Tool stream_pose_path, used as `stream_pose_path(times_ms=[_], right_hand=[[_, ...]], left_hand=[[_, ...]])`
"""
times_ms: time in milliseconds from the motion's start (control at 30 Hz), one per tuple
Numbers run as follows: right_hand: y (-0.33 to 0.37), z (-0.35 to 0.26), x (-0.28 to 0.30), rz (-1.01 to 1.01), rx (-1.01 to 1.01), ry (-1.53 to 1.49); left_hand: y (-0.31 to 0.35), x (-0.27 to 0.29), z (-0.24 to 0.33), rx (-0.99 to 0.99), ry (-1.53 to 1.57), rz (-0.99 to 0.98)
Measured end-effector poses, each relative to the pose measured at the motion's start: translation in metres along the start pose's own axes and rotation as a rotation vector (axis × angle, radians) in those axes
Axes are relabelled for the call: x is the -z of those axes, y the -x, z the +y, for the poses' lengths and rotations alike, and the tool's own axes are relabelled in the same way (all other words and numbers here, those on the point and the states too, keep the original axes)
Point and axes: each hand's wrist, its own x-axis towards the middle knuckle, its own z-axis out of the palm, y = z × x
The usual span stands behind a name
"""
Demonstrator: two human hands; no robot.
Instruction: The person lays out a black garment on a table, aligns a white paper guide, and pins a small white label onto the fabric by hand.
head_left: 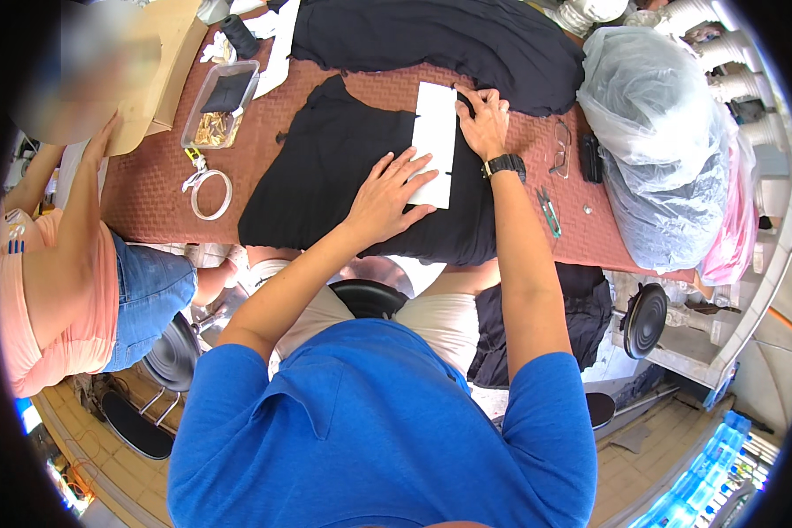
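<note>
A black fabric garment piece (334,158) lies spread on the table before me. On its right part rests a long white card strip (433,132) with small dark marks along its edges. My left hand (392,194) lies flat with fingers spread, pressing the card's lower part and the cloth beside it. At the card's upper right corner is my right hand (484,123), its fingers bent and closed on the edge of the black cloth. The thumb and index fingertips are small in view. A watch is on my right wrist.
Right of my hands lie eyeglasses (561,150), thread snips (548,213) and a black case (591,158). A bulky plastic bag (660,150) stands beyond. More black cloth (449,44) lies behind. To the left are a clear tub (189,132), a white ring (211,216) and another person holding cardboard (172,70).
</note>
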Motion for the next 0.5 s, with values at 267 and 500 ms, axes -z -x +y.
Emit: stream_pose_path(times_ms=[267, 500], right_hand=[[-0.0012, -0.0065, -0.0075, 0.082, -0.05, 0.028], [-0.0004, -0.0075, -0.0075, 0.086, -0.061, 0.036]], left_hand=[[-0.0023, -0.0027, -0.0002, 0.028, -0.02, 0.015], [-0.0028, -0.0033, 0.0009, 0.034, -0.033, 0.007]])
